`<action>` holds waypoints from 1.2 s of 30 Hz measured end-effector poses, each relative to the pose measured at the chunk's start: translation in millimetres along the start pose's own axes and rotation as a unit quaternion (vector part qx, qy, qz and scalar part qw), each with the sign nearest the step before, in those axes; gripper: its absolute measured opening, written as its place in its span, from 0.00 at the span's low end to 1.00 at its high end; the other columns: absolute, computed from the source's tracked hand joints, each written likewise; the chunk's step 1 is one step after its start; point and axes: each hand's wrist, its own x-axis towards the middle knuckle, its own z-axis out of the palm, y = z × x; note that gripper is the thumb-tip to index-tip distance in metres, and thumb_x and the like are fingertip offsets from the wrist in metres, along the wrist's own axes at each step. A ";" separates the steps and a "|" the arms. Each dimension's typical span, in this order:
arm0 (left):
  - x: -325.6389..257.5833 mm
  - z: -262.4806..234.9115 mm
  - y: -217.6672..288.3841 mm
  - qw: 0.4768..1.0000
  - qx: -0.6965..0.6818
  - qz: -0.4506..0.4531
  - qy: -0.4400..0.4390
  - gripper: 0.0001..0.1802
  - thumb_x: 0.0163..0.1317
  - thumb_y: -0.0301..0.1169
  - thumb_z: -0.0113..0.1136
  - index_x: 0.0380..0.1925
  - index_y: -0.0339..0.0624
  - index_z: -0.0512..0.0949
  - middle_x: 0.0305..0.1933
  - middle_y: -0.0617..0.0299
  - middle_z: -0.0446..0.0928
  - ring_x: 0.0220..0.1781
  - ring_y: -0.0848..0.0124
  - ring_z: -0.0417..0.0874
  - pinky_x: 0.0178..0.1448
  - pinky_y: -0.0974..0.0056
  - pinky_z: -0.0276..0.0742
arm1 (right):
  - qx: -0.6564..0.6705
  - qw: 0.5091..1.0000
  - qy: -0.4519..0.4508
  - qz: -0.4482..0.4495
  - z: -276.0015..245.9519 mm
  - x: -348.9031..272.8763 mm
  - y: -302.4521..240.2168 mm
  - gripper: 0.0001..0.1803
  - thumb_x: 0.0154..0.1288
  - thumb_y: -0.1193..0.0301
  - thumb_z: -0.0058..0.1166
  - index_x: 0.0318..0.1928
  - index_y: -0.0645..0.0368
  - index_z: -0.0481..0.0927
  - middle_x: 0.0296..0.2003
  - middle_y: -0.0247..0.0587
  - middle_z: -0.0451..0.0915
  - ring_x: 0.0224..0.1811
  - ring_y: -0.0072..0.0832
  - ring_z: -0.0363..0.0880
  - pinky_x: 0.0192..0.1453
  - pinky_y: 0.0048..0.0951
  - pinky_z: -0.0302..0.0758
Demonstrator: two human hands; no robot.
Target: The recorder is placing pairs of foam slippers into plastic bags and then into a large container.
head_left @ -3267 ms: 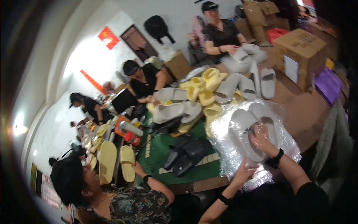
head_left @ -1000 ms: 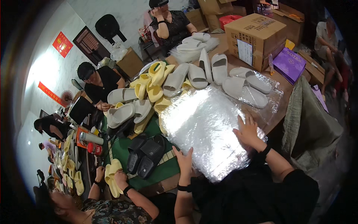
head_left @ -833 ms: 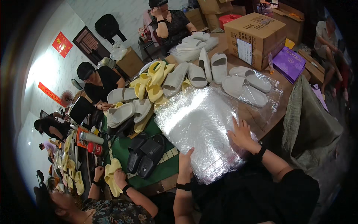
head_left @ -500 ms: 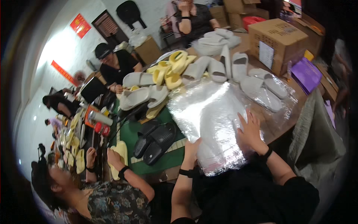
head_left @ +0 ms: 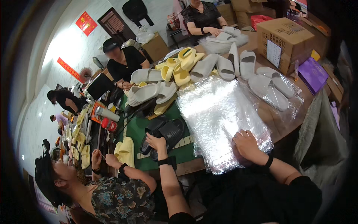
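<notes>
Left hand, centre of frame: fingers spread, grip apart, reaching onto the pair of black slippers on the green mat; fingertips touching the nearer slipper's edge, nothing clamped. Black band on that wrist.

Right hand, lower centre-right: palm down, fingers loosely curled, pressing on the near edge of the stack of clear plastic bags; whether the grip pinches a bag, cannot tell.

Bag stack lies mid-frame on the worktop, just right of the green mat. Behind it, a heap of grey and yellow slippers. Bagged grey pair right of the stack. Cardboard box upper right. Another person's hands by a yellow slipper, lower left.
</notes>
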 end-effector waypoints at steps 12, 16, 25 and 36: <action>-1.3 -6.9 10.1 0.991 0.120 0.045 0.046 0.22 0.55 0.40 0.63 0.49 0.45 0.73 0.48 0.55 0.76 0.51 0.47 0.73 0.52 0.44 0.66 | 0.190 0.975 -0.099 -0.047 -9.1 -7.4 -10.5 0.18 0.61 0.57 0.53 0.49 0.49 0.77 0.48 0.40 0.73 0.51 0.37 0.70 0.51 0.40 0.69; -17.3 -49.4 35.5 0.984 0.000 0.145 0.103 0.18 0.54 0.35 0.63 0.40 0.36 0.75 0.43 0.49 0.76 0.47 0.47 0.73 0.50 0.47 0.67 | 0.182 0.967 -0.167 -0.061 -1.2 -6.4 -6.6 0.23 0.62 0.55 0.52 0.56 0.46 0.72 0.52 0.43 0.69 0.54 0.40 0.68 0.51 0.45 0.69; -115.8 -107.9 143.0 0.943 -0.273 0.067 -0.180 0.09 0.61 0.24 0.54 0.39 0.29 0.74 0.33 0.57 0.78 0.31 0.72 0.75 0.36 0.64 0.71 | 0.156 0.974 -0.150 -0.059 4.4 -15.0 -4.3 0.24 0.62 0.56 0.52 0.59 0.42 0.71 0.57 0.44 0.69 0.55 0.41 0.69 0.52 0.43 0.68; -152.7 6.4 186.4 0.783 -0.431 -0.026 -0.449 0.11 0.66 0.33 0.54 0.34 0.34 0.73 0.34 0.61 0.75 0.32 0.76 0.73 0.39 0.70 0.71 | 0.103 0.973 -0.197 -0.060 3.5 -13.5 -9.7 0.17 0.60 0.57 0.54 0.47 0.47 0.78 0.47 0.40 0.75 0.50 0.41 0.72 0.50 0.43 0.67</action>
